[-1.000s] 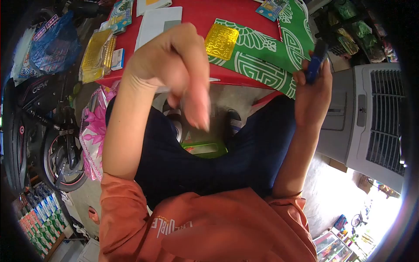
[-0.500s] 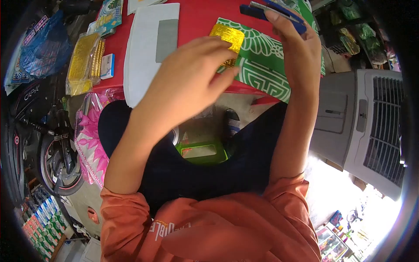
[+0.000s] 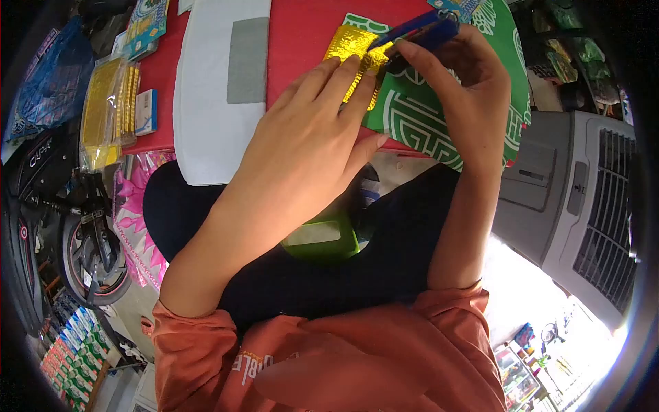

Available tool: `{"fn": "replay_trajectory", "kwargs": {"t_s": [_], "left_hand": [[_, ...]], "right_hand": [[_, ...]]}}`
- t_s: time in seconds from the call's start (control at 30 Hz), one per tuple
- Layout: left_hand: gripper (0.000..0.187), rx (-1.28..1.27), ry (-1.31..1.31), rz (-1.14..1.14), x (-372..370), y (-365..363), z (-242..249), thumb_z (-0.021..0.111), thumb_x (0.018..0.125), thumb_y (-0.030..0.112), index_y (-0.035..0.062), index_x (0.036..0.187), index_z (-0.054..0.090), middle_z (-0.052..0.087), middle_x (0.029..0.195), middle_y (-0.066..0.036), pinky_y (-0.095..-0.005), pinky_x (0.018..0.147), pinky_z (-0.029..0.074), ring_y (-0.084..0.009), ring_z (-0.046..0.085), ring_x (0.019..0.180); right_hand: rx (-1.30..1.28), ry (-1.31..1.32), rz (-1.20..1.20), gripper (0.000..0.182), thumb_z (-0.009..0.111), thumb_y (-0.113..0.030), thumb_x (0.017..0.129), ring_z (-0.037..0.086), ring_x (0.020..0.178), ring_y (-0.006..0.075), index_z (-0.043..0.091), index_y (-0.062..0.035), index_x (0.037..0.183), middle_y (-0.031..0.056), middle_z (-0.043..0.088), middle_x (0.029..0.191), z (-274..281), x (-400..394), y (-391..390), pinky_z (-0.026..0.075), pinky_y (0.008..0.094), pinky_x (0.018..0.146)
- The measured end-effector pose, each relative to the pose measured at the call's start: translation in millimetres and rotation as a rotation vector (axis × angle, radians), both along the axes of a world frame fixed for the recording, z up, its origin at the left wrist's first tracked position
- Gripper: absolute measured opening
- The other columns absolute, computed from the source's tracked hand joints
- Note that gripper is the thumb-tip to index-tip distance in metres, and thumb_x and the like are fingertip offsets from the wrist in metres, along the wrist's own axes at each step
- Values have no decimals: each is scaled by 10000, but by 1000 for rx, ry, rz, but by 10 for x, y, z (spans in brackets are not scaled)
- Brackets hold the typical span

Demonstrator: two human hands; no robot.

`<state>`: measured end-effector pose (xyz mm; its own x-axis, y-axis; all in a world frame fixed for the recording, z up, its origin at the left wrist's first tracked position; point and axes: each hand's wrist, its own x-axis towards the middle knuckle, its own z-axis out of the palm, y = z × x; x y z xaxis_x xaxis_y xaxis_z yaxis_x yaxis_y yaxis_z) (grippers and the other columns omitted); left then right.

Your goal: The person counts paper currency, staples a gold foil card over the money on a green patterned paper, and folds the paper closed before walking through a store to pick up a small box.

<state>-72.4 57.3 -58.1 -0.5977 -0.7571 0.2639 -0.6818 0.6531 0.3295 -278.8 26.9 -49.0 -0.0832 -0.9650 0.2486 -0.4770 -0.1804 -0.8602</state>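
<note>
One gold foil sheet (image 3: 348, 42) marks the centre of my clock face, near the top of my view; it lies on the left end of a green patterned sheet (image 3: 420, 123), which is spread over the red desk (image 3: 292, 31). At seven o'clock from the foil I have the left hand (image 3: 316, 130), palm down, its fingers straight and slightly apart, the tips resting on the gold. That grip is wide and clasps nothing. At three o'clock I see the right hand (image 3: 477, 86), thumb and fingers wrapped around a blue stapler (image 3: 436, 33), so this grip is narrow and full. The stapler points toward eight o'clock, its front end at the foil's upper right corner, near the left fingertips; I cannot tell whether the foil's edge sits between its two arms. Out at nine o'clock I find a folded white sheet (image 3: 202, 130) with a grey patch, and past it a small white-and-blue box (image 3: 145, 112) just beside a plastic-wrapped gold pack (image 3: 103, 113). At six o'clock, low between the person's knees, I make out a green tray (image 3: 347, 240), and at four o'clock a grey cooler (image 3: 532, 175).
</note>
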Motion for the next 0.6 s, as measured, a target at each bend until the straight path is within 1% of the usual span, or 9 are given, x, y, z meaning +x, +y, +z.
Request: {"fn": "replay_trajectory", "kwargs": {"t_s": [0.2, 0.3, 0.5, 0.6], "left_hand": [[545, -9, -19, -1, 23, 27, -1, 674, 944, 282, -55, 1356, 554, 564, 1379, -229, -425, 1107, 439, -348, 536, 1302], [550, -5, -16, -10, 36, 25, -2, 671, 943, 272, -52, 1370, 544, 564, 1386, -228, -418, 1115, 434, -349, 532, 1314], [572, 9, -31, -12, 55, 36, -14, 670, 940, 267, -51, 1392, 523, 550, 1411, -230, -417, 1123, 429, -348, 524, 1327], [580, 10, -43, -15, 59, 39, -25, 670, 941, 263, -52, 1401, 512, 542, 1423, -233, -422, 1126, 427, -350, 520, 1335]], "right_hand": [[-90, 65, 62, 228, 806, -57, 851, 708, 922, 112, 691, -12, 1042, 46, 757, 953, -17, 84, 3, 533, 263, 861], [-54, 113, 60, 237, 809, -61, 849, 708, 941, 122, 686, -16, 1047, 48, 755, 967, 12, 102, 25, 534, 273, 866], [-68, 151, 40, 253, 810, -80, 853, 712, 949, 135, 684, -13, 1063, 55, 757, 977, 37, 168, 52, 534, 286, 869], [-112, 275, 57, 269, 812, -87, 845, 717, 940, 138, 682, -15, 1070, 57, 759, 980, 43, 180, 56, 537, 295, 858]]}}
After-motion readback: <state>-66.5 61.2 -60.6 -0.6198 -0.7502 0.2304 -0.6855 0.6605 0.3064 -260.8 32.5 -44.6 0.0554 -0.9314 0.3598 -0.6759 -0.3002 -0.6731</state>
